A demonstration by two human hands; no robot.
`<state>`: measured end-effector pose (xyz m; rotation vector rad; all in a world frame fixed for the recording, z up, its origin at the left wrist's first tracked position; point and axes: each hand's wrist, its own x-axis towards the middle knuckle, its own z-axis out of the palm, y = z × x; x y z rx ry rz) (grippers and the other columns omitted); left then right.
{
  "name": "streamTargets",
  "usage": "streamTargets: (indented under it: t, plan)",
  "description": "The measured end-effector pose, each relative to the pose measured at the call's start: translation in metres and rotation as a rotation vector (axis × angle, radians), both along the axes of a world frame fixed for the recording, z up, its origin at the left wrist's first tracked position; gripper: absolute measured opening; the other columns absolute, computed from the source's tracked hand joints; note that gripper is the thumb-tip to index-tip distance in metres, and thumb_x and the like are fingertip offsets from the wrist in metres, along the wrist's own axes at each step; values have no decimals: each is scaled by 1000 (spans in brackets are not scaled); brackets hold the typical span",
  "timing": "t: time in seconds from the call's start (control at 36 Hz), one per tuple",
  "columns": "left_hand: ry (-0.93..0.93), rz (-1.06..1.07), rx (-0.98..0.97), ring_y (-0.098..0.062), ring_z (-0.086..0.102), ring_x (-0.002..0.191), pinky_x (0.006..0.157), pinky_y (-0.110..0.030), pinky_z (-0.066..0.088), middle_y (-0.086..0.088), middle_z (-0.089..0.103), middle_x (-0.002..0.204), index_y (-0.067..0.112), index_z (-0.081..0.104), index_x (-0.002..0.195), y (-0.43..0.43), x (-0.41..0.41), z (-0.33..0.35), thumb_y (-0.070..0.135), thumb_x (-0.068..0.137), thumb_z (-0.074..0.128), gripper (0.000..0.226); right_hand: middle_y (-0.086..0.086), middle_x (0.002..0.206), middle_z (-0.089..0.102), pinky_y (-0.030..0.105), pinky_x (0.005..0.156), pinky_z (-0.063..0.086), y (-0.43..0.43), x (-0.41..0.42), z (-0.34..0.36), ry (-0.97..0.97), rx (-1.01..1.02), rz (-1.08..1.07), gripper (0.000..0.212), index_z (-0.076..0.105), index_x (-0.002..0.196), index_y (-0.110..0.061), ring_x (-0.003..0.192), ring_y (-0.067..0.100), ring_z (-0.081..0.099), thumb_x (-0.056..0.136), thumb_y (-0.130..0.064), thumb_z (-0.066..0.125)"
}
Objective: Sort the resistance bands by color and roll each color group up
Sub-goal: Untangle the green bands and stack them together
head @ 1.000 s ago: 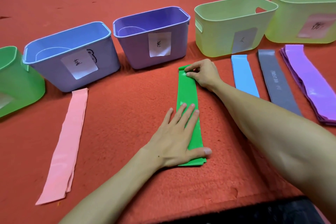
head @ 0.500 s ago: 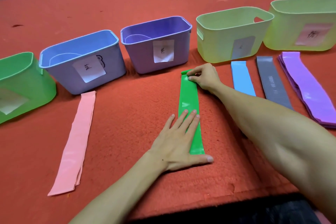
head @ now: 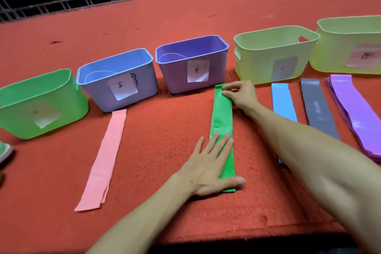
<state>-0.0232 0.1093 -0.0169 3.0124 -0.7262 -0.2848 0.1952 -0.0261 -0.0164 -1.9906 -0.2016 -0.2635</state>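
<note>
- Fingers of my left hand lie straight and slightly spread, pressing flat on the near half of the green band. My thumb lies across its near end.
- Fingers of my right hand are curled, with thumb and forefinger pinching the far end of the green band.
- The green band lies flat on the red tabletop, running lengthwise away from me. Its far end is just in front of the purple bin.
- Off to the left lie the pink bands, stacked in one long strip well apart from the green band, with the far end close to the blue bin.
- Beyond my right forearm lie a light blue band, a grey band and a stack of purple bands, side by side.
- Bins stand in a row along the far side: a green bin, the blue one, the purple one, a pale yellow-green bin and another pale bin. Each has a paper label on its front.
</note>
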Motion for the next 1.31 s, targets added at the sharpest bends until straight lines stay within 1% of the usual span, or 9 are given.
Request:
streamTargets:
  t: [0.19,0.28,0.36,0.53,0.64,0.78,1.0,1.17,1.31]
  plan:
    - [-52,55,-158,-12,-21,145,120,-38,-8,6,-11,162,22,3,155,5,4,-9,71,74,-19,97,-8,72,68,31,71,52,13,14,-13,30,-28,24,11,78,86,-19,69,11,57,74,-18,79]
    - [-65,199,-326,-17,-19,147,122,-35,0,1,-16,161,27,16,153,6,7,-12,74,82,3,86,-13,67,64,35,68,54,9,21,-6,18,37,17,12,78,88,-18,66,13,56,75,-16,78]
    - [-22,370,-322,-25,-18,147,119,-35,0,-10,-18,160,40,8,152,2,7,-12,75,70,14,89,-3,76,68,27,69,48,3,23,4,-13,22,33,14,77,91,-14,70,12,55,77,-15,77]
    - [-18,406,-466,-29,13,147,120,-37,7,-3,32,153,36,29,147,-2,4,-8,58,86,47,68,2,82,72,42,79,57,0,19,27,-35,106,56,14,76,82,-24,76,19,64,74,-12,79]
    - [-89,414,-784,-17,56,115,103,-26,37,2,63,118,20,59,124,-6,-6,-3,33,77,66,50,-4,76,68,31,72,53,2,6,56,-76,168,65,18,75,83,-24,69,7,56,75,-9,78]
    - [-44,506,-1080,-4,65,103,97,-28,49,10,69,113,27,65,119,-14,-24,15,26,75,65,44,-2,79,68,18,70,46,-3,-4,87,-115,143,64,16,76,89,-16,72,6,55,76,-8,78]
    - [209,445,-1224,6,65,74,72,-12,51,-2,67,106,13,53,132,-19,-53,33,-11,85,63,54,1,76,68,17,70,45,-2,-20,92,-98,35,59,13,76,85,-12,72,5,57,75,-5,78]
    - [208,493,-1134,-13,71,87,84,-33,57,-9,74,99,17,60,125,-17,-62,21,-1,76,77,55,-1,77,67,7,61,38,4,-39,59,-66,-139,64,14,78,88,-9,66,1,53,74,-9,80]
    - [286,507,-1067,-13,67,76,79,-31,57,-9,74,89,15,58,128,-16,-71,6,6,75,79,58,5,87,74,33,87,53,10,-46,23,6,-219,95,12,78,86,-11,82,15,66,74,-12,80]
